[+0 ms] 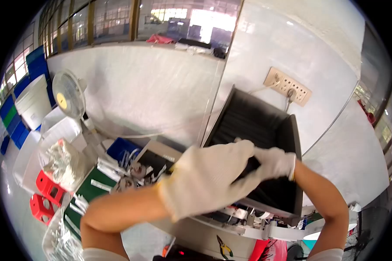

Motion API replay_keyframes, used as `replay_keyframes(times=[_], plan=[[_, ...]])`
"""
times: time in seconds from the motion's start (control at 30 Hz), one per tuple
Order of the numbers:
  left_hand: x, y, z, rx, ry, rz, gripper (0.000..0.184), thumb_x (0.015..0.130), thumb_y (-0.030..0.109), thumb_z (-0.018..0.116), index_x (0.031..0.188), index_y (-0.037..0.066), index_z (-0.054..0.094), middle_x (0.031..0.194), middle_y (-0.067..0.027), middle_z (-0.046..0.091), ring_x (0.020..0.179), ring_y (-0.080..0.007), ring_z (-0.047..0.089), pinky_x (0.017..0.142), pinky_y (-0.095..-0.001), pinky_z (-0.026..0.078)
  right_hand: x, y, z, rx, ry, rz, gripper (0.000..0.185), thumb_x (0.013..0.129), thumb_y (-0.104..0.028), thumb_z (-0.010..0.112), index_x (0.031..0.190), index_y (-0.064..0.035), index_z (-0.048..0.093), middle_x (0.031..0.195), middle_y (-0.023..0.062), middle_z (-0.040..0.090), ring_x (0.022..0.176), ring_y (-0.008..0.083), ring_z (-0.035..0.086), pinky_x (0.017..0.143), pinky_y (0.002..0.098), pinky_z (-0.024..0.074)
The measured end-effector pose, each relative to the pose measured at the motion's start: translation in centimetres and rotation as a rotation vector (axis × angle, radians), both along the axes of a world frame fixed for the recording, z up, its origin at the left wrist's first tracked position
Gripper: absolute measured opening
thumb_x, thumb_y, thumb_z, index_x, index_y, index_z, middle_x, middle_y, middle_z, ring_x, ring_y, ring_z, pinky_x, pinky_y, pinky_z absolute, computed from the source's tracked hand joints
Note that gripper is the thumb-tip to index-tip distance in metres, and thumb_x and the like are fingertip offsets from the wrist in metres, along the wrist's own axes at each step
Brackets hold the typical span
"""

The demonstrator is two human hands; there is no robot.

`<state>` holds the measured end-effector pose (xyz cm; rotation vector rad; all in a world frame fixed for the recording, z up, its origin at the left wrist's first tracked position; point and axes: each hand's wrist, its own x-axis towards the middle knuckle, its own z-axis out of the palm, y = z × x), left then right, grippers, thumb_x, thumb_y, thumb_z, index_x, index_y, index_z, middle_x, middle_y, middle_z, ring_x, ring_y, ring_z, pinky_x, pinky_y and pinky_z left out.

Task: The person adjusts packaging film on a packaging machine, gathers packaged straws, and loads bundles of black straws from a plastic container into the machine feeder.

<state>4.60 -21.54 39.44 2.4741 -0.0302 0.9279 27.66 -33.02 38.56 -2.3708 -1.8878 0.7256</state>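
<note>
White knitted gloves cover both of my hands, which meet over a deep black bin (244,117). My left hand (209,176) turns its back to me, fingers curled toward the right hand and thumb held below with a dark gap between. My right hand (276,163) reaches in from the right with bent fingers close against the left fingertips. Whatever lies between the fingers is hidden or too small to name. Slight blur softens the left glove. The bin's dark inside shows behind and below the hands.
A wall socket strip (287,86) with plugged cords is behind the bin. Left are a fan (69,93), a blue bin (119,148), a green surface (93,191) with white strips, and red stools (50,188). Pliers (224,248) lie in front, near a white rail (283,233).
</note>
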Motion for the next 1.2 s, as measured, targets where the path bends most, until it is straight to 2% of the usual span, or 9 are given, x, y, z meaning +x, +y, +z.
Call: replay_keyframes(times=[0.13, 0.3, 0.33, 0.43, 0.77, 0.97, 1.1, 1.17, 1.2], plan=[[-0.8, 2.2, -3.3, 0.188, -0.533, 0.038, 0.045, 0.058, 0.017, 0.081, 0.096, 0.000, 0.064, 0.083, -0.0127, 0.064, 0.069, -0.0334, 0.061, 0.062, -0.0387, 0.049, -4.7, -0.9, 1.5, -0.046, -0.152, 0.018, 0.115, 0.066, -0.045, 0.075, 0.153, -0.0078, 0.011, 0.133, 0.0272, 0.048, 0.117, 0.0382, 0.055, 0.094, 0.0379, 0.0473], [-0.1, 3.9, -6.2, 0.094, -0.469, -0.145, 0.013, 0.061, 0.009, 0.071, 0.063, 0.003, 0.060, 0.054, -0.0052, 0.050, 0.048, -0.0235, 0.048, 0.059, -0.0338, 0.047, -5.0, 1.3, 0.3, -0.043, -0.311, 0.043, 0.110, 0.063, -0.031, 0.082, 0.150, -0.0088, 0.017, 0.136, 0.0216, 0.043, 0.126, 0.0352, 0.048, 0.100, 0.0442, 0.0433], [1.1, 4.1, -7.3, 0.043, -0.621, -0.213, 0.014, 0.055, 0.009, 0.067, 0.056, 0.004, 0.054, 0.050, -0.0054, 0.049, 0.039, -0.0237, 0.040, 0.050, -0.0346, 0.030, -4.1, 1.8, -0.3, -0.050, -0.311, 0.024, 0.110, 0.063, -0.031, 0.082, 0.150, -0.0088, 0.017, 0.136, 0.0216, 0.043, 0.126, 0.0352, 0.048, 0.100, 0.0442, 0.0433], [0.0, 4.2, -7.1, 0.037, -0.570, -0.198, 0.012, 0.065, 0.007, 0.071, 0.069, 0.004, 0.060, 0.066, -0.0113, 0.056, 0.065, -0.0306, 0.057, 0.072, -0.0424, 0.050, -1.0, 3.0, -2.1, 0.085, -0.540, 0.020, 0.111, 0.065, -0.032, 0.085, 0.151, -0.0111, 0.017, 0.147, 0.0197, 0.034, 0.137, 0.0367, 0.033, 0.109, 0.0549, 0.0305], [0.9, 3.6, -7.1, -0.040, -0.615, -0.198, 0.012, 0.059, 0.008, 0.066, 0.062, 0.006, 0.054, 0.061, -0.0069, 0.053, 0.054, -0.0256, 0.052, 0.058, -0.0395, 0.045, 9.1, 9.0, 1.8, 0.047, -0.489, -0.086, 0.117, 0.059, -0.036, 0.089, 0.152, -0.0146, 0.021, 0.140, 0.0170, 0.046, 0.132, 0.0311, 0.043, 0.109, 0.0387, 0.0378], [1.2, 3.7, -7.7, -0.023, -0.691, -0.233, 0.011, 0.060, 0.009, 0.064, 0.059, 0.006, 0.054, 0.058, -0.0072, 0.053, 0.053, -0.0256, 0.051, 0.058, -0.0394, 0.044, 9.8, 9.0, -1.6, 0.241, -0.489, -0.220, 0.102, 0.073, -0.050, 0.077, 0.150, -0.0087, 0.025, 0.139, 0.0192, 0.046, 0.129, 0.0325, 0.044, 0.109, 0.0385, 0.0369], [0.5, 3.8, -6.8, -0.009, -0.615, -0.246, 0.011, 0.059, 0.008, 0.064, 0.057, 0.005, 0.054, 0.055, -0.0079, 0.052, 0.052, -0.0243, 0.052, 0.057, -0.0381, 0.042, 8.5, 7.5, -4.4, 0.244, -0.487, -0.093, 0.101, 0.083, -0.070, 0.050, 0.152, -0.0033, 0.019, 0.154, 0.0233, 0.022, 0.145, 0.0359, 0.018, 0.119, 0.0508, 0.0092], [0.3, 3.9, -7.7, -0.038, -0.614, -0.243, 0.007, 0.067, 0.007, 0.064, 0.071, 0.001, 0.064, 0.069, -0.0109, 0.062, 0.064, -0.0260, 0.059, 0.064, -0.0411, 0.048, 6.5, 6.4, -4.4, 0.127, -0.422, -0.134, 0.100, 0.084, -0.071, 0.047, 0.153, -0.0061, 0.016, 0.156, 0.0229, 0.019, 0.146, 0.0369, 0.013, 0.119, 0.0502, 0.0084], [1.4, 4.4, -8.1, -0.011, -0.585, -0.297, 0.013, 0.052, 0.013, 0.065, 0.055, 0.005, 0.055, 0.051, -0.0057, 0.051, 0.039, -0.0227, 0.039, 0.050, -0.0359, 0.027, 5.8, 5.9, -4.5, 0.107, -0.360, -0.134, 0.099, 0.084, -0.072, 0.045, 0.154, -0.0087, 0.015, 0.157, 0.0229, 0.016, 0.147, 0.0381, 0.011, 0.119, 0.0505, 0.0075]])
